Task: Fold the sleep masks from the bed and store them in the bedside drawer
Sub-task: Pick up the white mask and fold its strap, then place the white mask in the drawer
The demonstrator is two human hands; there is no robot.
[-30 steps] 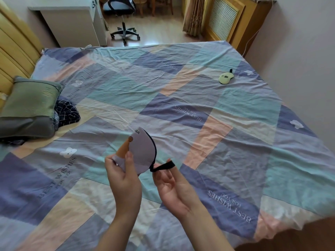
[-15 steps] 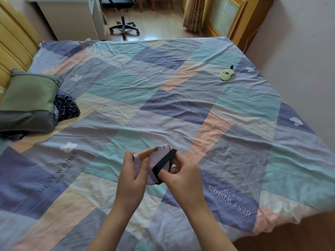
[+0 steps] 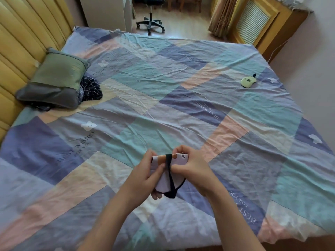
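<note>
Both hands hold a pale lilac sleep mask (image 3: 178, 158), folded over, above the near part of the bed. Its black elastic strap (image 3: 170, 175) runs across the folded mask and loops out below it. My left hand (image 3: 145, 175) grips the mask's left side from underneath. My right hand (image 3: 192, 165) pinches its upper right edge, thumb close to the strap. A second sleep mask (image 3: 248, 81), pale green with a dark strap end, lies flat on the far right part of the bed, well away from both hands. No drawer is in view.
The bed's patchwork sheet (image 3: 126, 109) in blue, teal and peach fills the view. A green and grey pillow (image 3: 54, 78) and a dark checked cloth (image 3: 90, 89) lie by the yellow headboard (image 3: 21, 44). An office chair (image 3: 150, 24) and white cabinet stand beyond. The wall (image 3: 308, 69) runs on the right.
The mask went from held open and upright to folded, with the strap wrapped across it. Both hands came together on it and sank lower in the frame. The camera view shifted right.
</note>
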